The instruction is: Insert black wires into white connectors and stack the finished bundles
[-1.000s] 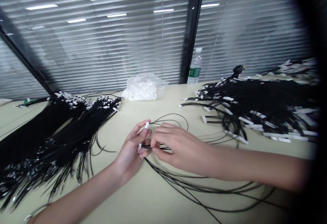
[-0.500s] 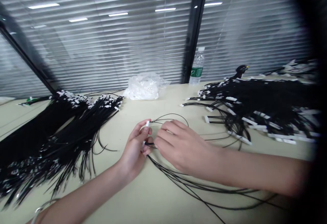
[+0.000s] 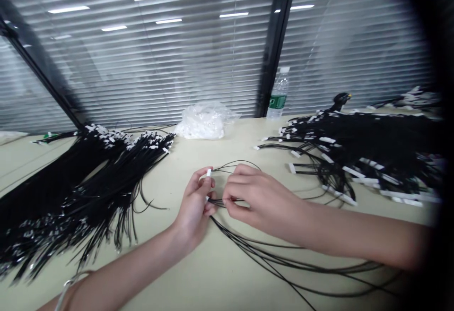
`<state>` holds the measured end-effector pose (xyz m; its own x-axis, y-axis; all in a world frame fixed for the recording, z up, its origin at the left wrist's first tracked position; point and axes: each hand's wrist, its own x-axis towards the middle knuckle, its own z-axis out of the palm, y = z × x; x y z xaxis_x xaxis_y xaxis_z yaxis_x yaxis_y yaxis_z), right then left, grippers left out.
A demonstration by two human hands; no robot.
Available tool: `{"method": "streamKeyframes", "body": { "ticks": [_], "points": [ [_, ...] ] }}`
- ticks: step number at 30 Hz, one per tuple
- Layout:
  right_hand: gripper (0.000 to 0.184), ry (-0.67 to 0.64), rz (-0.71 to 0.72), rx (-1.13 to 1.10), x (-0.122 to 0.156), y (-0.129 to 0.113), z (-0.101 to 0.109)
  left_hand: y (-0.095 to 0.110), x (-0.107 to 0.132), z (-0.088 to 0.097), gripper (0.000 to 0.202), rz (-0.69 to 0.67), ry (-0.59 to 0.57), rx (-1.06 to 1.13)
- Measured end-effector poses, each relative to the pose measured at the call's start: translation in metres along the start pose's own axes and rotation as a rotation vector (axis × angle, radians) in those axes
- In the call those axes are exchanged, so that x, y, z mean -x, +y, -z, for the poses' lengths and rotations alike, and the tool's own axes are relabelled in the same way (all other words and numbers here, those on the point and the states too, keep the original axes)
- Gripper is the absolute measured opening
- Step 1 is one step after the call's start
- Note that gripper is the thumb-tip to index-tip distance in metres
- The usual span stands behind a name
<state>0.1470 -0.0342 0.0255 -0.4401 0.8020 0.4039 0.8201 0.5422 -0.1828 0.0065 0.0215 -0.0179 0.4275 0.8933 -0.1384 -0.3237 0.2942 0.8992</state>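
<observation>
My left hand (image 3: 195, 204) is closed around a small white connector (image 3: 208, 173) and the thin black wires (image 3: 269, 254) that run from it. My right hand (image 3: 257, 197) sits just to the right, fingers pinched on the same black wires at about the middle of the table (image 3: 198, 282). The two hands almost touch. The wires trail off to the lower right across the pale table top, and a loop of wire curves behind my hands.
A large heap of black cables with white ends (image 3: 81, 178) lies at the left. Another heap (image 3: 369, 150) lies at the right. A crumpled clear plastic bag (image 3: 204, 121) and a water bottle (image 3: 278, 94) stand at the back by the blinds.
Both hands have stayed together on the wires; my right hand's fingers have shifted slightly right along them. The view has panned a little, so everything sits further right.
</observation>
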Motion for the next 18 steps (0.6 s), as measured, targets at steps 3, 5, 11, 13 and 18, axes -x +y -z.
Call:
{"method": "streamKeyframes", "body": {
  "ticks": [3,5,11,13,18],
  "points": [
    [0.016,-0.019,0.072,0.070,0.003,-0.004,-0.001,-0.001,-0.001,0.001,0.024,-0.014,0.016,-0.024],
    [0.015,-0.095,-0.064,-0.089,0.004,-0.006,0.002,-0.001,0.000,0.001,0.025,-0.013,0.031,-0.034],
    [0.021,-0.395,-0.337,-1.142,-0.006,0.006,0.032,0.004,0.002,-0.003,0.026,-0.015,0.059,-0.034],
    [0.024,-0.370,-0.343,-1.369,-0.010,0.014,0.041,0.006,0.002,-0.004,0.027,-0.047,0.079,-0.045],
    [0.024,-0.566,-0.259,-0.925,-0.007,0.032,0.065,0.006,-0.002,0.003,0.029,-0.078,0.174,-0.033]
  ]
}}
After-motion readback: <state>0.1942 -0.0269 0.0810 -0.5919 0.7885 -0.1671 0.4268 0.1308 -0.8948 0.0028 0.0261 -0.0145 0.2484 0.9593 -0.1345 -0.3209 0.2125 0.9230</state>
